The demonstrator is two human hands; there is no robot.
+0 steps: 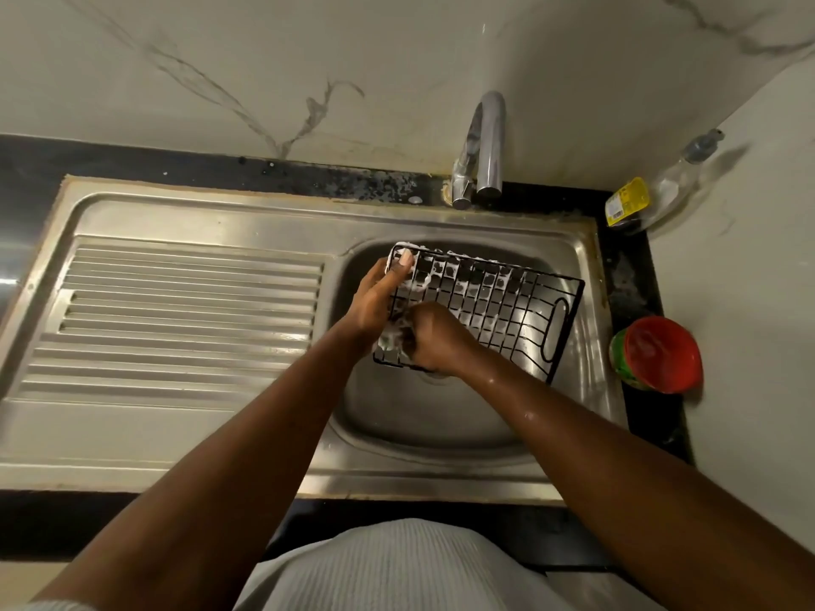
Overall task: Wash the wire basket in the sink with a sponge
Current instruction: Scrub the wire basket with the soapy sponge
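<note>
left hand (379,297) holds wire basket (507,302), right hand (434,337) grips sponge (390,339)

Dim indoor light with a greenish-warm cast; focus soft overall, fine detail smeared. The source sits up and to the left: the bottle (670,178) throws its shadow rightward onto the wall (727,156), and glare streaks the draining board (189,302) ridges and the tap (487,143). Wide-angle bowing curves the bench (35,165) edges near the corners.
</note>
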